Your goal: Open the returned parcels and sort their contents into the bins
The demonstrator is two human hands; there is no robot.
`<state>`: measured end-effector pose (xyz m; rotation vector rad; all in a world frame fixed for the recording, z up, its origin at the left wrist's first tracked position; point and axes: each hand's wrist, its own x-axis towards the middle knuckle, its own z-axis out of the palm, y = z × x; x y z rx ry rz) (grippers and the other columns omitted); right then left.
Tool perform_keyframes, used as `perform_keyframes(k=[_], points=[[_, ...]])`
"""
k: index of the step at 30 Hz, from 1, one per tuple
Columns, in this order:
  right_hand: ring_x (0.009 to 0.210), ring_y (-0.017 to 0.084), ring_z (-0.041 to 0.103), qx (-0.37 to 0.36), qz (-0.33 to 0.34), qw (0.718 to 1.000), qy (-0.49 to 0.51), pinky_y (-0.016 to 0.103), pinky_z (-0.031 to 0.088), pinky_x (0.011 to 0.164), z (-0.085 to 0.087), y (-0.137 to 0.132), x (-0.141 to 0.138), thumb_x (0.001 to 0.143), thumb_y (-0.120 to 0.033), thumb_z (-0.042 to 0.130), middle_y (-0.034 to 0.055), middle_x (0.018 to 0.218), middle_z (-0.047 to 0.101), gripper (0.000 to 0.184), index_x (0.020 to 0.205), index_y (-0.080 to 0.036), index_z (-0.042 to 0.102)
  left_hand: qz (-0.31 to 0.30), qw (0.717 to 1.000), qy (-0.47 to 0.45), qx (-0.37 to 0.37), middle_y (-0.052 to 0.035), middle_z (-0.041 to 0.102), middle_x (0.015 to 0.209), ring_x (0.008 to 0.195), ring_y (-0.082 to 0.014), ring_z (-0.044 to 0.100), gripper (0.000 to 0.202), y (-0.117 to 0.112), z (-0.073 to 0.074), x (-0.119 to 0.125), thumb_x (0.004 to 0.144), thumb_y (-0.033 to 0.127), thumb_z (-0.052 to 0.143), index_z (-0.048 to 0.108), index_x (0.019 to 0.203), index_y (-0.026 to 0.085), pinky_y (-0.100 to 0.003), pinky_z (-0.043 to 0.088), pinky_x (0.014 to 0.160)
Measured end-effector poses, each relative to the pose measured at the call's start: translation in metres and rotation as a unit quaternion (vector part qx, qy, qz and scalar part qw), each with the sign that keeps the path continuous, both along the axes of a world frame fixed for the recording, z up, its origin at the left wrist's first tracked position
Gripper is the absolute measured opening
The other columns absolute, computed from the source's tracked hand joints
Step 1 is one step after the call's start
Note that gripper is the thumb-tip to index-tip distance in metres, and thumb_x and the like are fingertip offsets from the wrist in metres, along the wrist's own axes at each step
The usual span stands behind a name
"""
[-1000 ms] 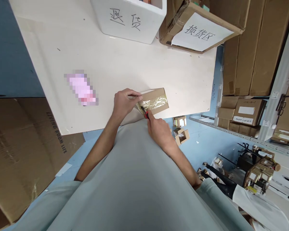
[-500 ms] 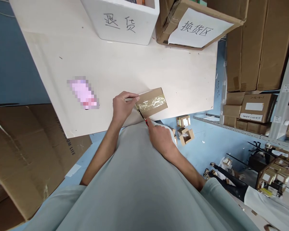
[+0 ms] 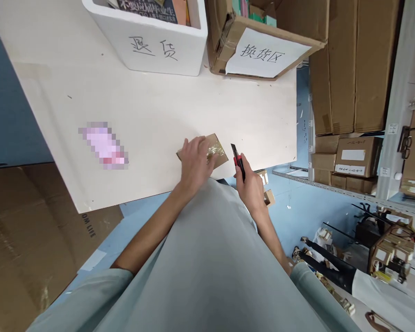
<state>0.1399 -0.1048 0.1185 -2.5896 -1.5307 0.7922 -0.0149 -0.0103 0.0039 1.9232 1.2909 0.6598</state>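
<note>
A small brown cardboard box (image 3: 218, 150) sealed with clear tape lies near the front edge of the pale table (image 3: 152, 110). My left hand (image 3: 194, 162) rests on top of it, fingers curled over its left part, covering most of it. My right hand (image 3: 249, 184) is closed round a red and black utility knife (image 3: 238, 161), blade pointing up and away, just right of the box and apart from it.
A white bin (image 3: 152, 39) with handwritten characters and books inside stands at the back, a labelled cardboard box (image 3: 263, 50) beside it. A blurred pink object (image 3: 103, 145) lies on the table's left. Stacked cartons (image 3: 352, 69) and shelving fill the right; a large carton (image 3: 31, 230) sits lower left.
My right hand has pulled the knife off the box's near edge and out to the right. My left hand has slid from the box's left end onto its top, and the box has turned.
</note>
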Motion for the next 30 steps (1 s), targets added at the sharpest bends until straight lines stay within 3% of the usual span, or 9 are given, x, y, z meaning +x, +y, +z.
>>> perform_keyframes(k=[4,9,15,20,24,30], points=[[0.095,0.030,0.081,0.006,-0.008,1.000,0.018,0.039,0.062,0.087,-0.011,0.006,0.010,0.117,-0.038,0.036,0.0101,0.113,0.085,0.059,0.172,-0.020,0.042,-0.024,0.999,-0.010,0.030,-0.0197,0.058,0.155,0.150,-0.0365,0.053,0.043,-0.003,-0.016,0.018,0.109,0.043,0.053,0.056,0.147,0.022,-0.069,0.026,0.136],[0.105,0.030,0.081,-0.029,0.018,0.999,0.025,0.040,0.062,0.092,-0.021,0.011,0.008,0.115,-0.032,0.039,0.0099,0.123,0.084,0.059,0.174,-0.023,0.040,-0.055,0.997,-0.024,0.050,-0.0153,0.059,0.156,0.149,-0.0342,0.055,0.035,0.015,-0.029,0.011,0.112,0.049,0.050,0.063,0.136,0.027,-0.069,0.027,0.136],[0.108,0.030,0.079,-0.055,0.046,0.997,0.028,0.038,0.061,0.091,-0.028,0.022,0.003,0.115,-0.029,0.038,0.0114,0.131,0.081,0.060,0.175,-0.023,0.037,-0.055,0.997,-0.029,0.035,-0.0114,0.061,0.158,0.156,-0.0331,0.052,0.032,0.014,-0.028,0.007,0.115,0.044,0.044,0.069,0.126,0.028,-0.070,0.026,0.136],[0.107,0.028,0.078,-0.118,0.074,0.990,-0.009,0.036,0.059,0.091,-0.020,0.034,-0.001,0.117,-0.029,0.033,0.0120,0.126,0.080,0.061,0.177,-0.022,0.031,-0.047,0.998,-0.044,-0.005,-0.0106,0.061,0.160,0.159,-0.0347,0.049,0.034,0.011,-0.024,0.010,0.115,0.049,0.045,0.072,0.123,0.029,-0.072,0.024,0.136],[0.102,0.027,0.078,-0.181,0.100,0.975,-0.078,0.036,0.060,0.090,-0.012,0.044,-0.013,0.118,-0.026,0.028,0.0137,0.123,0.078,0.064,0.181,-0.023,0.017,-0.043,0.997,-0.060,-0.030,-0.0095,0.064,0.157,0.158,-0.0350,0.050,0.031,0.013,-0.021,0.012,0.113,0.048,0.049,0.072,0.123,0.030,-0.075,0.022,0.136],[0.097,0.025,0.079,-0.218,0.148,0.953,-0.148,0.033,0.062,0.085,-0.009,0.059,-0.029,0.108,-0.009,0.038,0.0157,0.110,0.078,0.084,0.181,-0.018,-0.003,-0.038,0.997,-0.067,-0.028,-0.0089,0.064,0.157,0.155,-0.0337,0.053,0.031,0.012,-0.022,0.012,0.113,0.042,0.048,0.074,0.122,0.029,-0.069,0.022,0.139]])
